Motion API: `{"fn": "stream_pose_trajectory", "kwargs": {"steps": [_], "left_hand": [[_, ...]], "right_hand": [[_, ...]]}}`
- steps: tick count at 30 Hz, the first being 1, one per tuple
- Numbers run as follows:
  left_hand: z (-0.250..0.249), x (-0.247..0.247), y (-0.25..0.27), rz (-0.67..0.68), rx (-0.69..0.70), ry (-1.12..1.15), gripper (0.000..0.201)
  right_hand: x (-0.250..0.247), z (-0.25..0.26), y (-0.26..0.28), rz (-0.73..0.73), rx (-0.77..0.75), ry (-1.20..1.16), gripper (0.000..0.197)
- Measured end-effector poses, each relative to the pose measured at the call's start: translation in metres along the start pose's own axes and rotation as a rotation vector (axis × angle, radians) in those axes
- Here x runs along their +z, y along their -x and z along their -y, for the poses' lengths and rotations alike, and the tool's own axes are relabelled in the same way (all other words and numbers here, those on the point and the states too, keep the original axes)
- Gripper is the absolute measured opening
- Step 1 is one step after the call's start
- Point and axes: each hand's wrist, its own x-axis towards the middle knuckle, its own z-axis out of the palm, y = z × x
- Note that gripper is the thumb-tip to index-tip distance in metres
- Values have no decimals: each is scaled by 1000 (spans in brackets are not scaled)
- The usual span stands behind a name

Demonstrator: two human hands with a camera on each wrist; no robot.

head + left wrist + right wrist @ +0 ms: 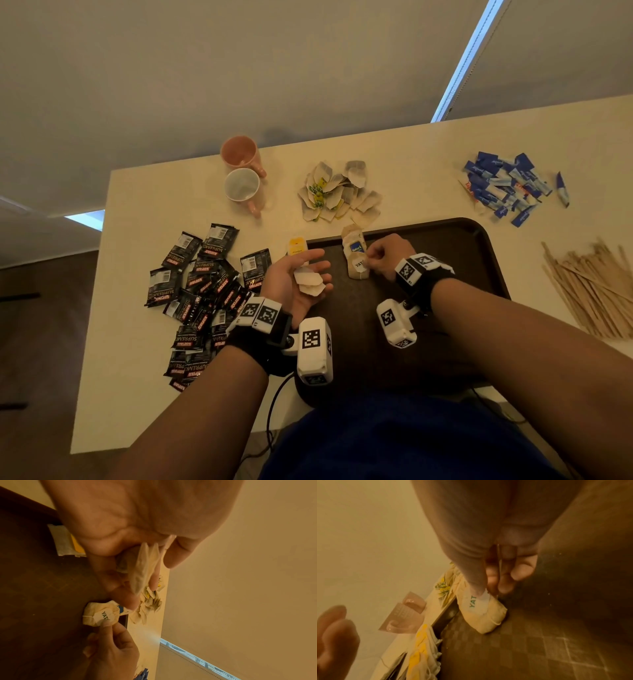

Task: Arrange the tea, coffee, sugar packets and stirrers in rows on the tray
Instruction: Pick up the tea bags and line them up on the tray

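Observation:
A dark brown tray (445, 260) lies in front of me. My right hand (371, 263) pinches the white paper tag of a tea bag (359, 269) that lies on the tray's far left part; thumb and forefinger meet on the tag (482, 596). Two more tea bags (354, 241) lie just beyond it, in a line. My left hand (322, 274), palm up at the tray's left edge, cups a small stack of tea bags (310, 286) in its curled fingers (123, 588). A yellow-tagged tea bag (297, 247) lies across the tray's left rim.
On the cream table (137, 342), black coffee sachets (205, 291) are heaped at the left and loose tea bags (339, 193) beyond the tray. Blue sugar packets (503, 186) lie at the far right, wooden stirrers (592, 287) at the right. Two mugs (241, 171) stand at the back.

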Motion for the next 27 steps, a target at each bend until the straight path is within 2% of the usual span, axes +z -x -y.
{"fn": "stream_pose_trajectory", "kwargs": {"steps": [5, 10, 14, 17, 23, 27], "left_hand": [[-2, -1, 0, 13, 15, 24, 59], [-3, -2, -4, 16, 0, 11, 71], [-3, -4, -5, 64, 7, -24, 78], [-2, -6, -4, 107, 59, -29, 71], [-2, 0, 2, 164, 107, 20, 35], [-2, 4, 5, 125, 107, 37, 32]], "right_hand": [[6, 8, -6, -120, -11, 64, 10], [1, 8, -7, -171, 3, 5, 12], [-12, 18, 6, -241, -167, -25, 14], [-18, 31, 24, -208, -318, -101, 12], [-21, 43, 43, -176, -430, -266, 15], [-21, 48, 49, -128, -508, -267, 17]]}}
